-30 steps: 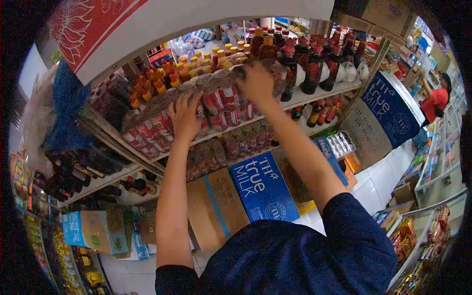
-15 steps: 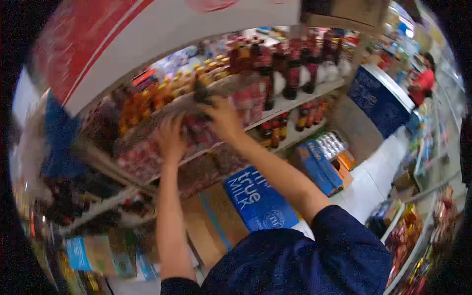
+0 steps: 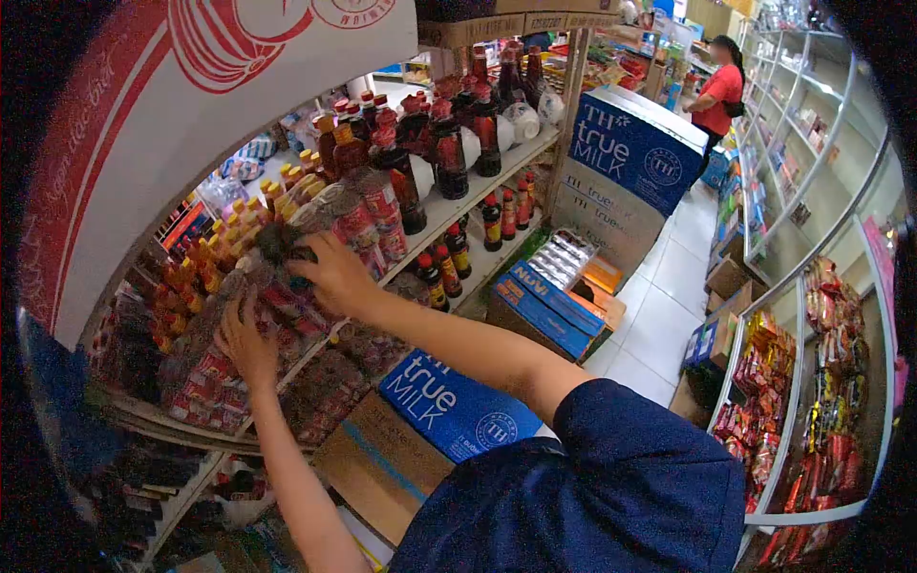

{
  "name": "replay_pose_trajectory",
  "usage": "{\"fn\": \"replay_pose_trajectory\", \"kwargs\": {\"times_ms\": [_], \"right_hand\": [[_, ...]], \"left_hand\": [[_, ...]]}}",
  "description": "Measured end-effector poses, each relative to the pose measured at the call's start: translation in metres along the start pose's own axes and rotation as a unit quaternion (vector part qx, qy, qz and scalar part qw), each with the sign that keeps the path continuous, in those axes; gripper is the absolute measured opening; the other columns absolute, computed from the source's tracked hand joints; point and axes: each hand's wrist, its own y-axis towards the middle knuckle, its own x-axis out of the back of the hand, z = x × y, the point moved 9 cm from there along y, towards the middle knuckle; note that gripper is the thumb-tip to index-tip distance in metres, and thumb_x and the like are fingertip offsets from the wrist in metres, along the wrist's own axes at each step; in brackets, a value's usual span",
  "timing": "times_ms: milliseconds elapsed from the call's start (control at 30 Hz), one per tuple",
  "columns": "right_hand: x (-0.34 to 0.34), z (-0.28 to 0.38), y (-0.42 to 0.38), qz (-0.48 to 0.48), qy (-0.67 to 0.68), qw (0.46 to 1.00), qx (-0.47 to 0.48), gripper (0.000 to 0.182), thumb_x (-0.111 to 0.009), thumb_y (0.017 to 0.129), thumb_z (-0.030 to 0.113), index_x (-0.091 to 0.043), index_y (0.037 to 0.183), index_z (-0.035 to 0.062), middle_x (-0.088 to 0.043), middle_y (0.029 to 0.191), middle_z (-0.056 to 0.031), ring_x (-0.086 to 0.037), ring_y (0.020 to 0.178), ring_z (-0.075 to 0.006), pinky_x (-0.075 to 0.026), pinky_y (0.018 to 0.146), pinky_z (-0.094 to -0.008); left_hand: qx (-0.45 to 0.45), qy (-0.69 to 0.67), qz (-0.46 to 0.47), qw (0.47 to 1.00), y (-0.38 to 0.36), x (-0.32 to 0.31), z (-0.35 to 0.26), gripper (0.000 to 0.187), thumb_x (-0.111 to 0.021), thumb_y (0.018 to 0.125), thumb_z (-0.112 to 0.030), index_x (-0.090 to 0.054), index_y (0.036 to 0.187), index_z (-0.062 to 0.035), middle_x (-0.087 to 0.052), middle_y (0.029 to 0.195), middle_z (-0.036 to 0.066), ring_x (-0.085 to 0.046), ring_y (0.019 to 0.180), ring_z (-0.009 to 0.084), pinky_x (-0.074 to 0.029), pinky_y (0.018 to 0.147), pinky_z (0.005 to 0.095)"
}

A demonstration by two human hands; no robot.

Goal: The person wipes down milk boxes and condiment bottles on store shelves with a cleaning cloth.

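My left hand rests with its fingers apart against plastic-wrapped packs of small red-labelled containers on the shelf. Just to its right, my right hand has curled fingers at a dark, crumpled cloth-like bundle, lying over the top of the wrapped packs. Its fingertips are partly hidden by that bundle. Behind the packs stand bottles with yellow caps. Further right along the same shelf are tall dark sauce bottles.
Small dark bottles stand on the lower shelf. Below lie a blue milk carton box and a brown box. More milk boxes are stacked at the aisle. A person in red stands further back. Snack racks line the right.
The view has turned right and become sharper. Both hands stay at the wrapped packs, appearing further left and lower, and the dark bundle stays by my right hand.
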Motion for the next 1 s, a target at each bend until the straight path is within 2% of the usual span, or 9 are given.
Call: {"fn": "replay_pose_trajectory", "kwargs": {"times_ms": [133,200,300,400,533,700,833,900,1000], "right_hand": [[-0.027,-0.035,-0.041,0.054,-0.022,0.998,0.005,0.043,-0.063,0.053,0.005,-0.057,0.096,0.0115,-0.044,0.104,-0.0131,-0.044,0.096,-0.0324,-0.044,0.075,-0.0385],[-0.044,-0.041,-0.076,0.219,-0.060,0.974,0.021,0.043,-0.062,0.054,0.004,-0.057,0.096,0.0113,-0.044,0.105,-0.0126,-0.043,0.097,-0.0312,-0.043,0.075,-0.0383],[-0.039,-0.053,-0.086,0.269,-0.045,0.962,0.017,0.042,-0.061,0.055,0.004,-0.056,0.096,0.0120,-0.043,0.106,-0.0113,-0.042,0.097,-0.0296,-0.043,0.076,-0.0374],[0.011,-0.046,-0.031,0.101,-0.061,0.992,0.040,0.046,-0.063,0.054,0.004,-0.055,0.098,0.0122,-0.042,0.109,-0.0105,-0.041,0.099,-0.0290,-0.043,0.077,-0.0377],[0.022,-0.065,-0.002,0.071,-0.046,0.995,-0.045,0.037,-0.057,0.060,0.003,-0.055,0.097,0.0104,-0.041,0.114,-0.0157,-0.040,0.104,-0.0342,-0.040,0.084,-0.0410],[-0.033,-0.091,-0.089,0.133,-0.074,0.987,-0.048,0.041,-0.062,0.059,0.006,-0.052,0.098,0.0092,-0.042,0.113,-0.0137,-0.040,0.103,-0.0329,-0.039,0.082,-0.0409],[-0.081,-0.088,-0.229,0.290,0.058,0.955,-0.013,0.033,-0.059,0.066,0.014,-0.053,0.098,0.0094,-0.046,0.108,-0.0128,-0.044,0.101,-0.0306,-0.041,0.080,-0.0401],[-0.073,-0.054,-0.287,0.481,0.120,0.868,-0.021,0.024,-0.054,0.073,0.019,-0.054,0.095,0.0086,-0.051,0.097,-0.0138,-0.048,0.093,-0.0315,-0.042,0.073,-0.0412],[-0.029,-0.019,-0.355,0.577,0.159,0.801,0.002,0.023,-0.054,0.073,0.019,-0.055,0.092,0.0054,-0.052,0.094,-0.0138,-0.050,0.090,-0.0312,-0.043,0.071,-0.0410]], "left_hand": [[0.009,-0.009,-0.024,1.000,-0.001,0.000,0.001,0.057,-0.063,0.073,-0.021,-0.036,0.123,-0.0253,-0.036,0.125,0.002,-0.030,0.118,0.0240,-0.018,0.097,0.0479],[0.016,-0.024,-0.036,0.999,0.001,0.007,-0.002,0.047,-0.058,0.077,-0.030,-0.040,0.121,-0.0243,-0.039,0.122,0.004,-0.031,0.117,0.0242,-0.019,0.096,0.0483],[-0.002,-0.009,-0.075,0.997,-0.001,0.011,-0.006,0.042,-0.052,0.080,-0.037,-0.043,0.119,-0.0235,-0.040,0.120,0.005,-0.033,0.115,0.0244,-0.020,0.095,0.0479],[0.006,-0.017,-0.058,0.998,0.001,0.011,-0.007,0.040,-0.049,0.082,-0.041,-0.045,0.118,-0.0232,-0.041,0.119,0.007,-0.034,0.114,0.0239,-0.020,0.094,0.0471],[0.016,0.009,-0.083,0.996,0.002,-0.001,-0.003,0.040,-0.048,0.082,-0.042,-0.045,0.117,-0.0232,-0.042,0.118,0.007,-0.035,0.112,0.0233,-0.020,0.094,0.0463],[0.021,0.048,-0.125,0.991,0.000,0.004,-0.005,0.042,-0.046,0.081,-0.046,-0.045,0.116,-0.0230,-0.044,0.116,0.006,-0.039,0.109,0.0227,-0.024,0.091,0.0458],[0.017,0.057,-0.147,0.987,0.000,-0.003,-0.003,0.040,-0.047,0.081,-0.046,-0.049,0.114,-0.0231,-0.046,0.114,0.006,-0.041,0.107,0.0230,-0.025,0.091,0.0458],[-0.013,0.015,-0.191,0.981,0.000,0.004,-0.005,0.038,-0.048,0.081,-0.046,-0.051,0.112,-0.0234,-0.049,0.113,0.005,-0.042,0.106,0.0231,-0.024,0.092,0.0458],[0.003,0.033,-0.173,0.984,-0.001,0.004,-0.005,0.038,-0.047,0.081,-0.045,-0.053,0.111,-0.0226,-0.050,0.113,0.005,-0.042,0.108,0.0231,-0.023,0.093,0.0455]]}}
